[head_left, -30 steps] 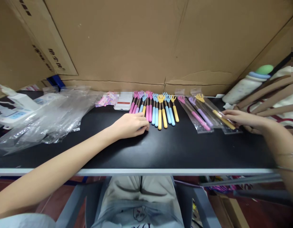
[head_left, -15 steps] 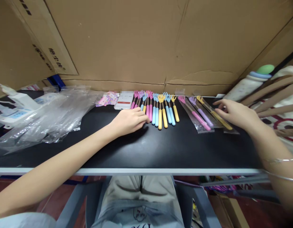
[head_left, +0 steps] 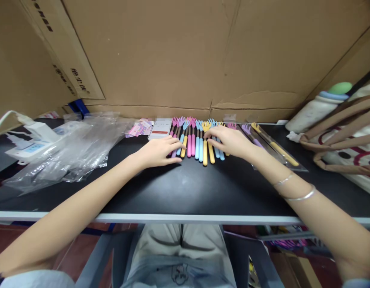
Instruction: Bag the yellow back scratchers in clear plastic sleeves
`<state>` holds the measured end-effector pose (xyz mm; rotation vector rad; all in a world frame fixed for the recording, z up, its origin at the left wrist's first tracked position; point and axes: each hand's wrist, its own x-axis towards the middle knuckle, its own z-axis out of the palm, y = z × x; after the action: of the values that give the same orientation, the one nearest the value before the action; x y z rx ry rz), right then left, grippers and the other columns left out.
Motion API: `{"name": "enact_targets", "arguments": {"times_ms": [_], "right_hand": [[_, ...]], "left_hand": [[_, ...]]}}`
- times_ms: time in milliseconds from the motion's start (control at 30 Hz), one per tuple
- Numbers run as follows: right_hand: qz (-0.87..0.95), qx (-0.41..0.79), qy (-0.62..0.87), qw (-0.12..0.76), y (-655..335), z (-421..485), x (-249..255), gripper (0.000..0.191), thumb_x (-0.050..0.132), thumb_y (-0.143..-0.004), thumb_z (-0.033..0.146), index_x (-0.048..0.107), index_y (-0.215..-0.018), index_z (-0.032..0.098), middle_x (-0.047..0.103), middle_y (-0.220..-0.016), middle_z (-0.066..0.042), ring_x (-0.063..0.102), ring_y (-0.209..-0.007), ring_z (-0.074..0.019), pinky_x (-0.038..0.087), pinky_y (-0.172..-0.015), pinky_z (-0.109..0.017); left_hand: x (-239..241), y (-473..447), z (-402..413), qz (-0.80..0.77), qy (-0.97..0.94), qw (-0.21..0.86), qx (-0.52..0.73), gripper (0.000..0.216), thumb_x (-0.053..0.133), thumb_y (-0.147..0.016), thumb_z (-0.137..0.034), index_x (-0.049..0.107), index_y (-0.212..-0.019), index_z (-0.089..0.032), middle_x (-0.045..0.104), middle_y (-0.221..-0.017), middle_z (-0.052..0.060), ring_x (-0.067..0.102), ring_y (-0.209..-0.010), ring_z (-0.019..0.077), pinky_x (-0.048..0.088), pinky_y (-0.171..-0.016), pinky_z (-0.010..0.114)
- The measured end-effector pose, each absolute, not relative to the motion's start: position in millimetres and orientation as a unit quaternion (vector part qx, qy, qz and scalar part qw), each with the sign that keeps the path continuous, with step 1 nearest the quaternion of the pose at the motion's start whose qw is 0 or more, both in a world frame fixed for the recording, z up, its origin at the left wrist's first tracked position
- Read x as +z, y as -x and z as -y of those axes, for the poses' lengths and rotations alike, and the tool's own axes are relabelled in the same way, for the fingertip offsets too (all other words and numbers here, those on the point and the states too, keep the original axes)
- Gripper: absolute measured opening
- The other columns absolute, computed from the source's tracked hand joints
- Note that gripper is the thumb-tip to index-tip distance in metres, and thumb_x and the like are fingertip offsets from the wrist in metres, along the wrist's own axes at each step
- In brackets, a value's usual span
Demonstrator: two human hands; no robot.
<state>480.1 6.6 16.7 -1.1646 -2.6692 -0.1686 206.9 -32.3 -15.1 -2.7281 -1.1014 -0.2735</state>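
Observation:
A row of several small back scratchers (head_left: 199, 140) with pink, blue, yellow and purple handles lies side by side on the black table (head_left: 185, 188). My left hand (head_left: 159, 151) rests at the row's left end, fingers curled over the pink and purple handles. My right hand (head_left: 229, 141) lies across the right end of the row, fingers stretched flat over the blue and yellow ones. To its right lie bagged scratchers (head_left: 273, 146) in clear sleeves, one with a yellow handle, one purple.
A phone (head_left: 160, 129) and small pink cards (head_left: 138, 129) lie behind my left hand. Crumpled clear plastic bags (head_left: 71, 150) and a white power strip (head_left: 29, 140) fill the left. A tote bag (head_left: 347, 136) and a bottle (head_left: 319, 106) stand at right. Cardboard walls the back.
My right hand has left the bagged scratchers at right and moved left onto the loose row. My left hand has stayed at the row's left end.

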Motion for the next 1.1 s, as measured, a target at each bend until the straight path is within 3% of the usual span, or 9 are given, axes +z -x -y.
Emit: {"name": "enact_targets", "arguments": {"times_ms": [233, 400, 700, 1100], "right_hand": [[0.928, 0.012, 0.341, 0.149, -501, -6, -12, 0.025, 0.044, -0.093, 0.030, 0.061, -0.109, 0.021, 0.065, -0.108, -0.009, 0.059, -0.103, -0.0229, 0.048, -0.089, -0.038], [0.928, -0.026, 0.338, 0.155, -501, -6, -11, 0.024, 0.041, -0.093, 0.024, 0.063, -0.102, 0.022, 0.067, -0.103, -0.008, 0.061, -0.100, -0.0228, 0.049, -0.083, -0.036], [0.912, -0.036, 0.359, 0.196, -494, -1, -12, 0.032, 0.035, -0.086, 0.008, 0.063, -0.099, 0.019, 0.070, -0.103, -0.008, 0.067, -0.091, -0.0200, 0.050, -0.077, -0.032], [0.914, -0.078, 0.348, 0.194, -494, 0, -12, 0.034, 0.039, -0.081, 0.007, 0.066, -0.093, 0.021, 0.075, -0.093, -0.002, 0.069, -0.079, -0.0169, 0.045, -0.065, -0.025]], "left_hand": [[-12, -204, 32, 0.361, 0.925, 0.079, -0.088, 0.043, 0.053, -0.089, -0.049, 0.057, -0.124, -0.025, 0.060, -0.125, 0.005, 0.055, -0.113, 0.0196, 0.047, -0.089, 0.027], [-13, -206, 32, 0.360, 0.924, 0.084, -0.097, 0.037, 0.055, -0.090, -0.046, 0.060, -0.120, -0.025, 0.063, -0.120, 0.003, 0.056, -0.112, 0.0183, 0.045, -0.088, 0.025], [-24, -218, 32, 0.362, 0.915, 0.123, -0.128, 0.035, 0.052, -0.093, -0.044, 0.058, -0.120, -0.023, 0.066, -0.113, 0.003, 0.058, -0.103, 0.0176, 0.044, -0.073, 0.022], [-20, -217, 33, 0.374, 0.912, 0.111, -0.123, 0.032, 0.042, -0.098, -0.041, 0.059, -0.118, -0.023, 0.066, -0.114, 0.002, 0.060, -0.104, 0.0161, 0.046, -0.077, 0.022]]}}
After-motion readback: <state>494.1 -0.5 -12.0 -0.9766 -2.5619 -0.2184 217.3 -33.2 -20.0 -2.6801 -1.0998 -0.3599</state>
